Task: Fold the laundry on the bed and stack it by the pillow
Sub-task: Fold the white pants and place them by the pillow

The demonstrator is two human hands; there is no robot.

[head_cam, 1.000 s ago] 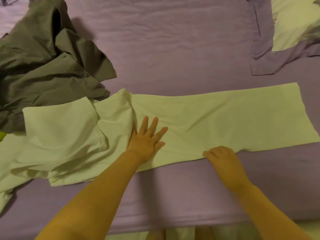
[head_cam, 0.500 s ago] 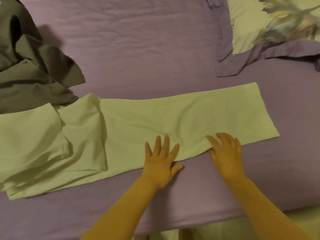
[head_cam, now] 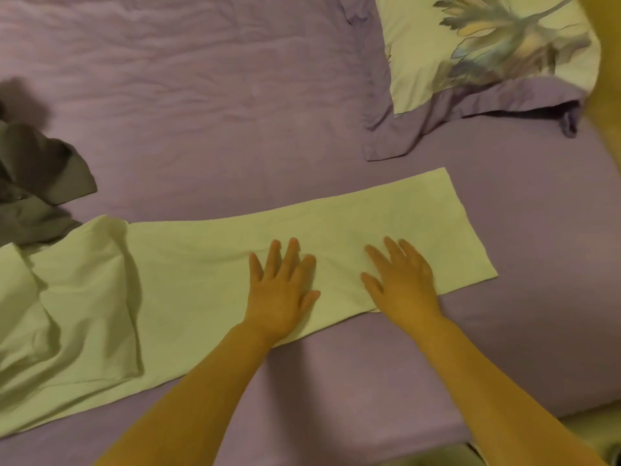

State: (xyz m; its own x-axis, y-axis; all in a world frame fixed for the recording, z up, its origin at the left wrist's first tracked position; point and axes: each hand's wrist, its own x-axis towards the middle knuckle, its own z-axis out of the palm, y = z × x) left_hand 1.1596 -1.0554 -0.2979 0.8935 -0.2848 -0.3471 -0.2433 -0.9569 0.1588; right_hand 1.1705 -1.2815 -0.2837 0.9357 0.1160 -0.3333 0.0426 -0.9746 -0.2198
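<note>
Looking down at the bed (head_cam: 235, 95), purple sheet across the whole view, wrinkled at the far side. On it lies the pale garment (head_cam: 201, 280), folded into a long strip. Its long axis runs left to right in front of me, climbing a little toward the far right, and its squared-off end points at the pillow (head_cam: 470, 55) without touching it. The left end is bunched into loose folds and runs out of view.

The pillow sits at the far right corner, cream with a leafy print and a purple border, well apart from the strip. At the far left, a dark grey shirt (head_cam: 40, 183) lies crumpled, its near edge just beside the bunched end of the pale garment.

Now my hands. My left hand (head_cam: 282, 290) is flat on the strip, palm down, fingers straight and spread. My right hand (head_cam: 403, 280) is flat beside it, nearer the squared end, fingers also straight and spread, the heel at the strip's near edge.

Against half a second ago: both hands were down at the near edge, and now they are further onto the cloth. A second ago my right fingers were curled at that edge, and my left hand was further left, by the bunched folds.
</note>
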